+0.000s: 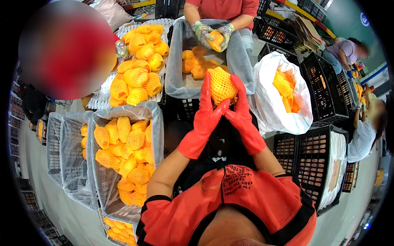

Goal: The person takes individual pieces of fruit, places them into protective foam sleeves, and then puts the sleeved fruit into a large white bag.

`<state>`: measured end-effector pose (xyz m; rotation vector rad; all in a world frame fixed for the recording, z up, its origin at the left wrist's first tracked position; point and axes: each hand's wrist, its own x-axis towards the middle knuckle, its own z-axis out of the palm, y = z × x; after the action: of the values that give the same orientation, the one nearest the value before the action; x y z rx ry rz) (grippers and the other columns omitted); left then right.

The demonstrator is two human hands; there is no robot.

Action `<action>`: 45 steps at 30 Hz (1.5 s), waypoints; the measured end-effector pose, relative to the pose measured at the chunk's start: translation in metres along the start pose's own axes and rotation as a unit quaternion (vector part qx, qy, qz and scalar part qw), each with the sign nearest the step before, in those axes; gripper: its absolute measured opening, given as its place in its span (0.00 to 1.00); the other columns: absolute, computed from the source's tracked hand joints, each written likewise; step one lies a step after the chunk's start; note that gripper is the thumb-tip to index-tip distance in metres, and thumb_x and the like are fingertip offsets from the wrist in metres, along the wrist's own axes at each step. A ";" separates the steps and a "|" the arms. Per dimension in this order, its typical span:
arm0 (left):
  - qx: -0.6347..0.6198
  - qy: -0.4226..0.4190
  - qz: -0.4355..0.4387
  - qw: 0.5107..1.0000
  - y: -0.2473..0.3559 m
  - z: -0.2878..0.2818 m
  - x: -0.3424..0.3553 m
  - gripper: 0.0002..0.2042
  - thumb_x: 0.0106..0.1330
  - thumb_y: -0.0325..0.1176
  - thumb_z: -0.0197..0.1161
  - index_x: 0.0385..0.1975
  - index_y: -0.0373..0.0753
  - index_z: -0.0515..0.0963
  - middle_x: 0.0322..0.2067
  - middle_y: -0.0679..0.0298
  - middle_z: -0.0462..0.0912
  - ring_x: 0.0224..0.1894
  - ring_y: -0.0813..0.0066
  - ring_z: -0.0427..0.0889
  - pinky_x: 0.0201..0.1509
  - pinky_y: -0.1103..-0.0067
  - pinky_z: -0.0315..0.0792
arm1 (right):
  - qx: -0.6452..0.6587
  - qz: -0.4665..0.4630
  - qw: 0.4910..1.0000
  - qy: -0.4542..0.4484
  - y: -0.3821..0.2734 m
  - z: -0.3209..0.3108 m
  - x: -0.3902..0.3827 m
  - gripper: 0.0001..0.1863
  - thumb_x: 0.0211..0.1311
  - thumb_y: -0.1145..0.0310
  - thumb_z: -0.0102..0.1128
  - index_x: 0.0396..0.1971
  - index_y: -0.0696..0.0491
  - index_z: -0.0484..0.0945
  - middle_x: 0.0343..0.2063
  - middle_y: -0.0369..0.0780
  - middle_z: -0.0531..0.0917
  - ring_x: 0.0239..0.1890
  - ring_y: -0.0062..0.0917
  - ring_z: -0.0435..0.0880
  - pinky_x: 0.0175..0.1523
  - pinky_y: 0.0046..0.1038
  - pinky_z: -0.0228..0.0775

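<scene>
My left hand (206, 112) and my right hand (243, 117), both in red rubber gloves, cup a plump yellow foam net sleeve (221, 85) from its two sides. A round thing fills the sleeve, but the mesh hides its kind. My palms face each other, with the thumbs close together below it. Under and beyond the sleeve is a crate lined with clear plastic (175, 78), holding several netted pieces (198, 63) at its far left. Across it, a co-worker's patterned gloves (203, 33) hold another netted piece (214, 40).
A white sack (262, 90) of yellow foam sleeves (285, 88) stands at right, beside black crates (324, 88). To the left, a lined crate (158, 131) is full of netted pieces; more lie on white padding (102, 96). Another person works at far left.
</scene>
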<state>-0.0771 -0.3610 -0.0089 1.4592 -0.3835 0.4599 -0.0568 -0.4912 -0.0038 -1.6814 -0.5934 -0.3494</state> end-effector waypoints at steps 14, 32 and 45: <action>0.277 0.007 0.038 0.960 0.057 0.008 -0.027 0.38 0.57 0.13 0.55 0.71 0.39 0.59 0.68 0.50 0.63 0.71 0.49 0.62 0.73 0.66 0.58 | 0.018 -0.005 1.000 -0.022 -0.016 -0.017 -0.009 0.55 0.38 0.66 0.76 0.71 0.53 0.56 0.70 0.48 0.58 0.74 0.42 0.53 0.76 0.39 0.45; 0.211 -0.014 0.058 0.976 0.039 -0.020 -0.025 0.25 0.61 0.19 0.63 0.61 0.33 0.70 0.56 0.57 0.77 0.59 0.67 0.76 0.63 0.73 0.69 | 0.272 0.115 0.955 0.014 -0.024 -0.020 -0.023 0.34 0.53 0.77 0.69 0.61 0.56 0.67 0.60 0.45 0.76 0.60 0.31 0.77 0.66 0.34 0.66; 0.345 0.011 0.094 0.934 0.082 0.011 -0.035 0.15 0.64 0.29 0.66 0.51 0.39 0.82 0.39 0.57 0.86 0.35 0.60 0.83 0.40 0.76 0.75 | 0.209 0.111 0.971 0.039 -0.033 -0.017 -0.018 0.53 0.36 0.64 0.83 0.67 0.54 0.64 0.56 0.41 0.73 0.60 0.32 0.72 0.65 0.35 0.64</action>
<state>-0.1491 -0.3698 0.0443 2.1045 -0.3623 0.8196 -0.0887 -0.5077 0.0169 -1.3039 -0.3815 -0.1158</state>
